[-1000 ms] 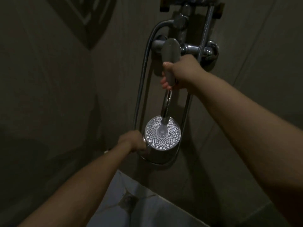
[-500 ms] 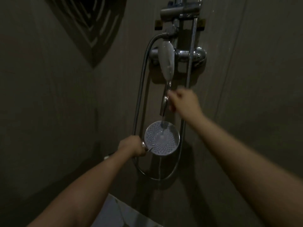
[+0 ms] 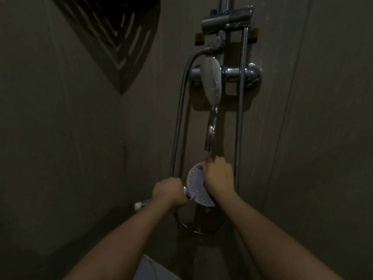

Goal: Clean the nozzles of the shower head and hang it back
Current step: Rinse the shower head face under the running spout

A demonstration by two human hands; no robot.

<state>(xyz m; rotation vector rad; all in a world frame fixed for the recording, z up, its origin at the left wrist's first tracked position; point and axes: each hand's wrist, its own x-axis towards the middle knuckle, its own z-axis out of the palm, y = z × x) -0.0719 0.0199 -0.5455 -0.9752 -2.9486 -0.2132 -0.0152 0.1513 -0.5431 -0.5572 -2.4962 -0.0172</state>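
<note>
Down from the tap, the right hand (image 3: 219, 175) now presses the shower head (image 3: 196, 186) face, low centre; left hand (image 3: 168, 190) grips its handle. Wet chrome likely slippery, so hold the handle.

The shower head (image 3: 196, 185) has a pale, dotted face; hose (image 3: 178, 122) and tap (image 3: 212, 128) are shiny chrome.

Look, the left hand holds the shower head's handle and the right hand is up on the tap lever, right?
Not quite. The left hand does hold the handle of the shower head, but the head view shows the right hand down on its nozzle face, not on the tap lever higher up.
</note>
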